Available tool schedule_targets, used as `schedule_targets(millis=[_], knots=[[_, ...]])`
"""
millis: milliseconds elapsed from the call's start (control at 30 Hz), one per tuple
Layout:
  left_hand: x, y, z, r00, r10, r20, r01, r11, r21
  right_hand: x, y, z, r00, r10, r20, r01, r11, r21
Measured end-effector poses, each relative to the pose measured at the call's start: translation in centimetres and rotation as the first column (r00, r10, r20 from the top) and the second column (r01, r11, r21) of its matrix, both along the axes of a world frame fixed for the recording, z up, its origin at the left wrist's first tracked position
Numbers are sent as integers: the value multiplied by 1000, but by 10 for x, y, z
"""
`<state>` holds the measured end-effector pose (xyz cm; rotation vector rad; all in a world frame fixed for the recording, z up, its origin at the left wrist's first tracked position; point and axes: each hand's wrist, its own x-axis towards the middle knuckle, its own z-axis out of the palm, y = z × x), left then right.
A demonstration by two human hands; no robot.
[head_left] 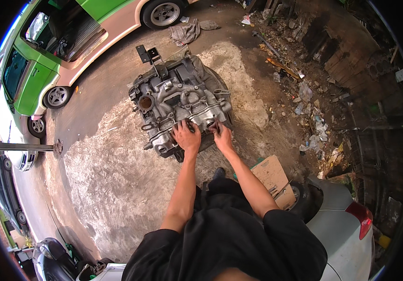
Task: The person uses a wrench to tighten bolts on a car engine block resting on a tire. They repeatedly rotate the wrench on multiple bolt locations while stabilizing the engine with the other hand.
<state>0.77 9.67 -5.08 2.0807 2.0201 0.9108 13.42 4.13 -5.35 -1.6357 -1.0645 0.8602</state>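
A greasy grey metal car engine [187, 100] stands low in front of me, with a cast intake manifold and a round rusty-brown opening [145, 102] on its left part. Along its near side runs a ribbed metal cover. My left hand [187, 136] rests on this cover, its darkened fingers bent and apart. Close by on the right, my right hand [222, 137] has its thumb and fingers drawn together beside a dark round hole at the cover's right end. Whatever sits between those fingertips is too small to make out. A black bracket [148, 54] sticks up at the engine's far side.
A green and pink van [77, 61] stands at the far left. Cardboard [272, 175] with tools on it lies at my right, next to a silver car [342, 225]. Litter and rubble [314, 126] line the right side. A crumpled cloth [185, 32] lies beyond the engine.
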Motion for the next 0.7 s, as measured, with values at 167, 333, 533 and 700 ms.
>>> schedule_targets(millis=[167,333,533,700], knots=[[4,2,0,999,38,14,-39,992,122,4,-13,13,1000,0,3,0,999,-45],[3,1,1,999,36,33,-35,998,-52,5,-9,17,999,31,23,-30,998,-58],[3,3,-7,999,41,8,-41,995,93,1,2,8,997,-19,72,20,1000,-3],[3,3,-2,999,26,36,-28,998,52,5,-5,9,996,2,85,-2,1000,-2]])
